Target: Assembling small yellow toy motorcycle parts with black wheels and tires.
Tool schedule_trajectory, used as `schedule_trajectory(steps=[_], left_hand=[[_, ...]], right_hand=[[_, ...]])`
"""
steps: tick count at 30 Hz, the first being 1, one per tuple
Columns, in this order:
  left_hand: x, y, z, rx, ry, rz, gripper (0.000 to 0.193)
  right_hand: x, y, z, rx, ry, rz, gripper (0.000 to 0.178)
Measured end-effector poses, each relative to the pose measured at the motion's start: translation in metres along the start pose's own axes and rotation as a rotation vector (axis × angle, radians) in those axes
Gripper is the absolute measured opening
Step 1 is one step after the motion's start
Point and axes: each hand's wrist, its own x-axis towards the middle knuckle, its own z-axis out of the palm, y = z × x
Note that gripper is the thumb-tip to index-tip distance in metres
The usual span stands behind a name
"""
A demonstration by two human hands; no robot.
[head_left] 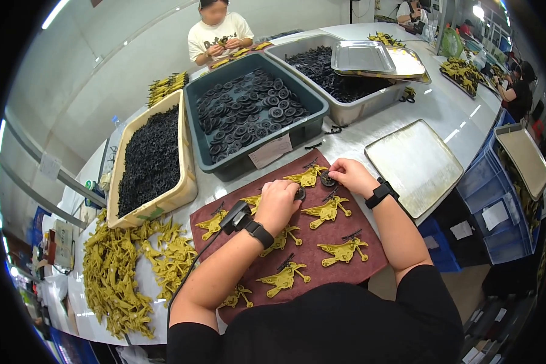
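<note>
My left hand [276, 205] closes on a small black wheel [300, 193] above the maroon cloth [321, 291]. Another black wheel [327, 179] is pinched by my right hand [353, 176], beside a yellow plastic part [306, 176] at the cloth's far edge. Several more such yellow parts lie in rows on the cloth, among them one yellow part [326, 212] just below my right hand and another yellow part [283, 278] nearer to me. Thin black pieces lie at the upper ends of many of them. My left hand and forearm partly cover the parts underneath.
A green bin [194, 130] of black wheels stands beyond the cloth. A cream bin [189, 182] and a grey bin [361, 112] hold small black parts. Loose yellow parts [115, 279] pile up at left. A metal tray [414, 167] lies at right. Across the table sits a co-worker [219, 33].
</note>
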Motion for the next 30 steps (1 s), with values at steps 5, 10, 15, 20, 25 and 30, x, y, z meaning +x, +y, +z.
schedule_trajectory(steps=[5,10,15,20,25,30], left_hand=[[0.003,0.001,-0.003,0.035,0.128,-0.043,0.033],[0.005,-0.004,-0.001,0.087,0.05,-0.084,0.033],[0.005,-0.002,-0.007,0.053,0.052,-0.1,0.033],[0.002,0.0,-0.002,0.068,0.095,-0.073,0.032],[0.002,0.002,0.003,0.155,0.047,-0.107,0.03],[0.002,-0.003,0.005,0.147,0.042,-0.089,0.03]], right_hand=[[0.002,0.005,0.002,0.0,0.008,-0.013,0.017],[-0.001,0.003,0.002,-0.037,0.022,-0.04,0.017],[-0.002,0.005,0.003,-0.009,0.035,-0.059,0.017],[-0.001,0.006,0.003,-0.008,0.029,-0.053,0.017],[-0.002,0.006,0.004,0.001,0.046,-0.047,0.017],[-0.004,-0.006,0.004,-0.066,0.047,-0.003,0.016]])
